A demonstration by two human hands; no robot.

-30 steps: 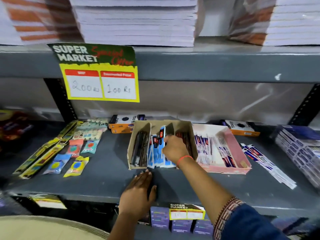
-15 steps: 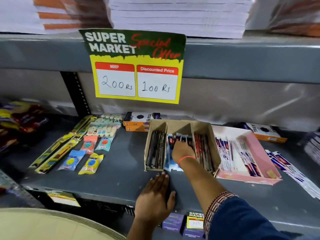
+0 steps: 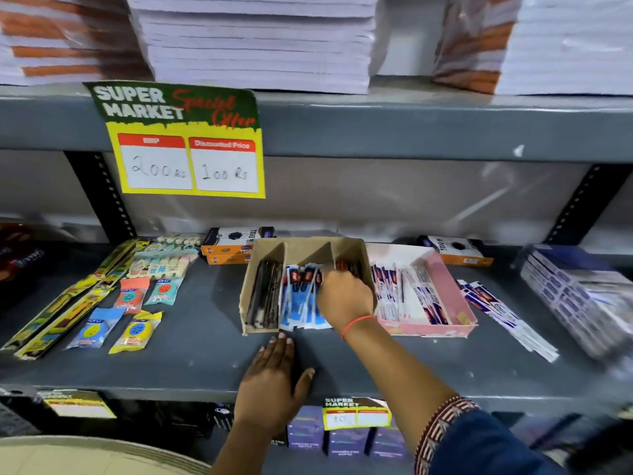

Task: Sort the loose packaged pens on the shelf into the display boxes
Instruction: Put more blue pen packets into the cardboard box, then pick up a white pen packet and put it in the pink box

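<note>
A brown cardboard display box (image 3: 260, 255) with three slots stands mid-shelf. Its left slot holds dark pens (image 3: 263, 296), its middle slot blue packaged pens (image 3: 299, 299), its right slot red-and-black pens (image 3: 347, 267). My right hand (image 3: 344, 296) reaches into the box over the middle and right slots, fingers curled among the packs; whether it grips one I cannot tell. My left hand (image 3: 272, 382) lies flat, palm down, on the shelf just in front of the box. A pink display box (image 3: 448, 289) of white-and-blue packaged pens sits to the right. Loose packaged pens (image 3: 507, 320) lie beside it.
Yellow-green long packs (image 3: 61, 310) and small coloured packets (image 3: 133, 313) lie at the left. Orange-and-white boxes (image 3: 229, 250) stand behind. A blue stack (image 3: 579, 293) sits at the far right. A price sign (image 3: 188, 145) hangs from the upper shelf, which carries stacked notebooks (image 3: 253, 39).
My right hand has shifted slightly rightward inside the brown box, from the middle slot towards the right one. My left hand stays flat on the shelf. The camera has moved.
</note>
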